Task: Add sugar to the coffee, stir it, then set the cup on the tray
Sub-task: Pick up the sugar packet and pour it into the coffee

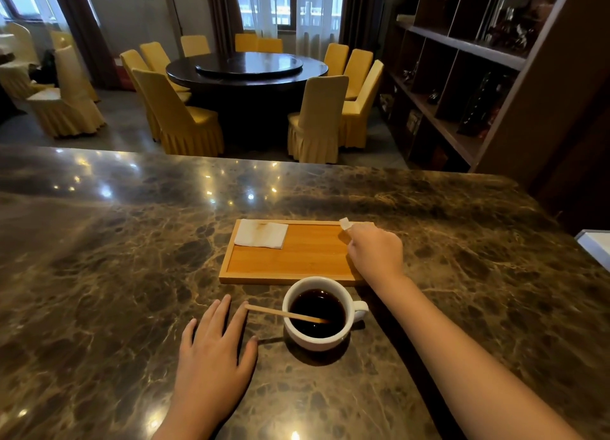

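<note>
A white cup of dark coffee stands on the marble counter just in front of the wooden tray. A wooden stir stick leans in the cup, its free end pointing left. My right hand is at the tray's far right corner, fingers pinched on a small white sugar packet. My left hand lies flat on the counter left of the cup, fingers apart, its tips near the stick's end.
A folded white napkin lies in the tray's far left corner. The counter's far edge runs behind the tray. A white object sits at the right edge. Beyond are a round table, yellow chairs and a shelf unit.
</note>
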`<state>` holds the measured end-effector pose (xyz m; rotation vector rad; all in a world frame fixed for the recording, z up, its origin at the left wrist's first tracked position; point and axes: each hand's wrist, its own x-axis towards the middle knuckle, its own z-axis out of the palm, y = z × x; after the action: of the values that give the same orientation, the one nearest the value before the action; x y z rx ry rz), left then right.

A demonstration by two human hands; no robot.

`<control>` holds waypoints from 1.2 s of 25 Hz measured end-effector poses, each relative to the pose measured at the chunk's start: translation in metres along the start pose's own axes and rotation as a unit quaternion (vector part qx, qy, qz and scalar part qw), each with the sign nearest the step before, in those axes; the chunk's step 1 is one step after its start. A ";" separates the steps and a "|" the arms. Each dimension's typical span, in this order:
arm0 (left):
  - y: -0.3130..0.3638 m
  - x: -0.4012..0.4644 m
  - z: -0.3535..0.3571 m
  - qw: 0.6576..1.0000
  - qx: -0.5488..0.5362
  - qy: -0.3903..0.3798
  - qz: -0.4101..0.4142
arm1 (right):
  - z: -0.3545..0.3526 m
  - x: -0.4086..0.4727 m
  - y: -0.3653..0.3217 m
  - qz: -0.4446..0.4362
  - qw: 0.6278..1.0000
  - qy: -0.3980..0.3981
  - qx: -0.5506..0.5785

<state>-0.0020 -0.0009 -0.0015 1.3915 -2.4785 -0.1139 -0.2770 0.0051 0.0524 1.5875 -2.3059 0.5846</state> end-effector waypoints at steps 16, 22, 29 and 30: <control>-0.001 -0.001 0.000 1.000 -0.015 0.007 0.013 | -0.075 -0.053 0.004 0.270 0.677 0.019 0.684; -0.001 -0.002 0.000 1.000 -0.023 0.011 0.014 | -0.100 -0.048 -0.005 0.176 0.806 -0.019 0.565; 0.000 -0.002 0.000 0.999 -0.028 0.013 0.017 | -0.116 -0.033 -0.032 -0.052 0.945 -0.074 0.315; 0.000 -0.002 0.000 0.999 -0.027 0.016 0.017 | -0.118 -0.030 -0.035 -0.088 0.952 -0.073 0.283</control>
<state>-0.0007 0.0009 -0.0021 1.3181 -2.4535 -0.1483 -0.2330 0.0751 0.1482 2.1209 -2.1765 1.1981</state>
